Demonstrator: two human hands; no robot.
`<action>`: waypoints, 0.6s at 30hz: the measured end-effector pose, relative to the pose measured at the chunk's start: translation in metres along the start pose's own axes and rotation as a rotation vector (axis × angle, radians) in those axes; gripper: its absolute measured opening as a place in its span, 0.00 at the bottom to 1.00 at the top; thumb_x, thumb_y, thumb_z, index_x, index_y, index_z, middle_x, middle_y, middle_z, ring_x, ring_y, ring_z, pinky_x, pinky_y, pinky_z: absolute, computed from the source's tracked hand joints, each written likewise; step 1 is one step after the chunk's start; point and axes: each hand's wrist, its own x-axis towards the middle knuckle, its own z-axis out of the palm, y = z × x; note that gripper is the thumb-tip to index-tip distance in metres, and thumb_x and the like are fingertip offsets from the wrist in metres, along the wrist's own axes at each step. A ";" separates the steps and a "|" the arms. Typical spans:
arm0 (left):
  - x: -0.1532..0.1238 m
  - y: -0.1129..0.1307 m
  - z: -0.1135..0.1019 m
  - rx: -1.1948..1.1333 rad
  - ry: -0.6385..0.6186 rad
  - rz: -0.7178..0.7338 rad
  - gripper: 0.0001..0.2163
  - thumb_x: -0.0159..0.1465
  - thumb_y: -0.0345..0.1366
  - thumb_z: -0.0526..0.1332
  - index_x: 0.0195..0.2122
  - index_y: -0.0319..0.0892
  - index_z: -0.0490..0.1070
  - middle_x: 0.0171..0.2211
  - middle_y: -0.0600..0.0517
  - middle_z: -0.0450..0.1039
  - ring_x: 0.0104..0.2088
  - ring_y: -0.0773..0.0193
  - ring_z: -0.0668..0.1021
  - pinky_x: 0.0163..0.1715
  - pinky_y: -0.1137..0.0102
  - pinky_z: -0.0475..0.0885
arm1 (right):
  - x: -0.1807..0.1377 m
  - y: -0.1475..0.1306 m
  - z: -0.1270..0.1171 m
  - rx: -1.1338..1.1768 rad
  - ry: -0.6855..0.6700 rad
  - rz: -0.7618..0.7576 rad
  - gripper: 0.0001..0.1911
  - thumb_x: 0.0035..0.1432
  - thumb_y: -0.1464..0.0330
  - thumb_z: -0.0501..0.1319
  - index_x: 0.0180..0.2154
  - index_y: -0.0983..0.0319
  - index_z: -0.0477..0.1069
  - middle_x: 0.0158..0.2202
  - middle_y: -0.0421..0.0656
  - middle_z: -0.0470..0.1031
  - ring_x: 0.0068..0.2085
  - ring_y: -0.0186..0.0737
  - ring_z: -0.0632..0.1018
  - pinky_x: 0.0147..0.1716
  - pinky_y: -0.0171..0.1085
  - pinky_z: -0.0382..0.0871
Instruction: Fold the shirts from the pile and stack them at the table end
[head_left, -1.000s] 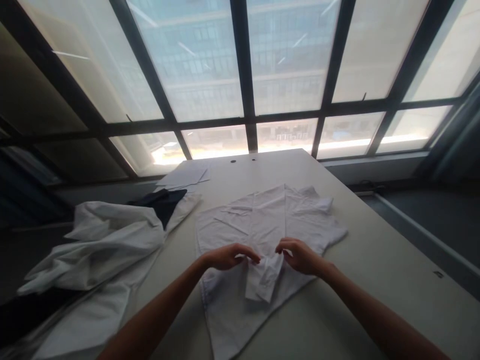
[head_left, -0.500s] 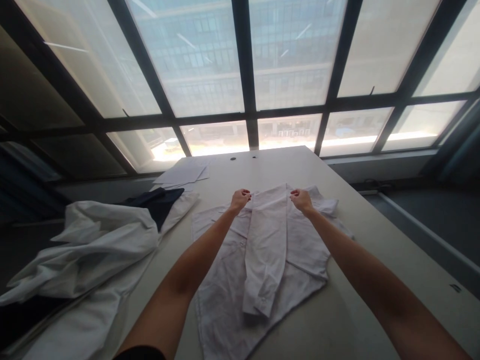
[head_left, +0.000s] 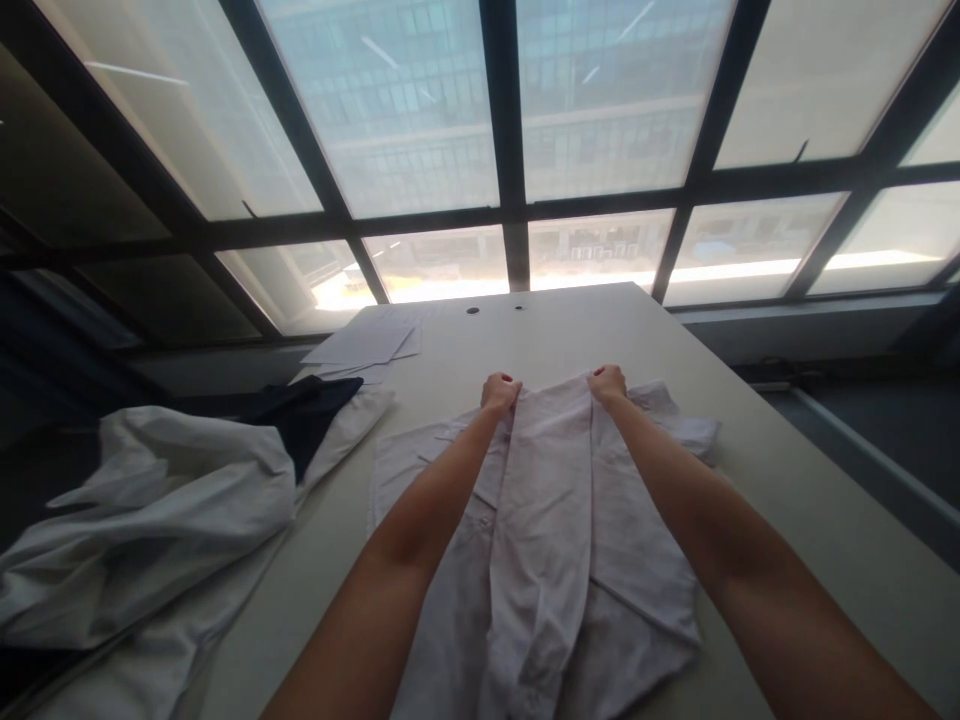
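Note:
A white long-sleeved shirt (head_left: 551,480) lies spread on the table, one sleeve laid lengthwise over its middle with the cuff toward me. My left hand (head_left: 501,390) is closed on the sleeve's far left corner. At the far right corner, my right hand (head_left: 607,382) pinches the same folded cloth. Between the two hands the sleeve's far edge is drawn fairly straight. The rest of the shirt spreads flat beneath, partly covered by my forearms.
The white table (head_left: 570,335) reaches toward large dark-framed windows. To the left lies a heap of white cloth (head_left: 202,470) with a dark navy garment (head_left: 319,415) among it. Paper sheets (head_left: 360,342) rest at the far left corner.
Both hands have closed on the sleeve's far edge, where fingertips were beside it before. The shirt and hands sit further right in view, and the cuff now reaches the bottom edge.

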 end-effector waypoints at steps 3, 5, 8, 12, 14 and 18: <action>0.001 0.000 0.004 0.010 0.005 0.005 0.16 0.55 0.41 0.73 0.44 0.43 0.78 0.44 0.44 0.81 0.45 0.56 0.82 0.42 0.70 0.73 | 0.007 -0.002 0.004 -0.016 -0.003 0.025 0.12 0.53 0.71 0.67 0.41 0.65 0.79 0.44 0.55 0.81 0.45 0.51 0.81 0.45 0.40 0.73; -0.001 -0.001 0.006 0.007 0.008 0.009 0.16 0.56 0.41 0.73 0.44 0.44 0.78 0.42 0.46 0.82 0.43 0.57 0.82 0.40 0.71 0.73 | 0.009 -0.003 0.004 -0.026 -0.003 0.023 0.12 0.51 0.72 0.68 0.41 0.63 0.79 0.44 0.53 0.81 0.45 0.49 0.81 0.45 0.39 0.73; -0.006 -0.002 0.006 0.002 0.035 0.014 0.17 0.59 0.39 0.71 0.48 0.44 0.75 0.40 0.48 0.82 0.42 0.59 0.82 0.40 0.71 0.72 | 0.009 -0.001 0.005 -0.046 0.011 0.016 0.13 0.52 0.71 0.67 0.42 0.60 0.78 0.43 0.52 0.81 0.45 0.48 0.81 0.44 0.40 0.73; -0.015 0.001 0.004 0.040 0.075 0.044 0.14 0.64 0.39 0.68 0.50 0.46 0.72 0.42 0.48 0.81 0.45 0.57 0.81 0.45 0.68 0.72 | 0.009 0.002 0.005 -0.079 0.033 -0.006 0.13 0.53 0.71 0.65 0.43 0.60 0.77 0.42 0.52 0.80 0.44 0.50 0.80 0.45 0.42 0.72; -0.022 0.006 0.004 0.123 0.106 0.113 0.12 0.67 0.37 0.64 0.51 0.46 0.72 0.46 0.47 0.79 0.48 0.56 0.79 0.47 0.67 0.71 | 0.006 0.002 0.005 -0.089 0.044 -0.033 0.13 0.56 0.72 0.63 0.44 0.61 0.77 0.43 0.52 0.79 0.46 0.50 0.79 0.47 0.43 0.71; -0.048 0.018 0.014 0.309 0.126 0.458 0.17 0.71 0.30 0.52 0.59 0.41 0.70 0.57 0.41 0.72 0.58 0.53 0.73 0.57 0.63 0.66 | -0.013 -0.003 0.010 -0.143 0.150 -0.242 0.16 0.64 0.70 0.55 0.50 0.65 0.75 0.51 0.57 0.75 0.55 0.54 0.72 0.54 0.45 0.66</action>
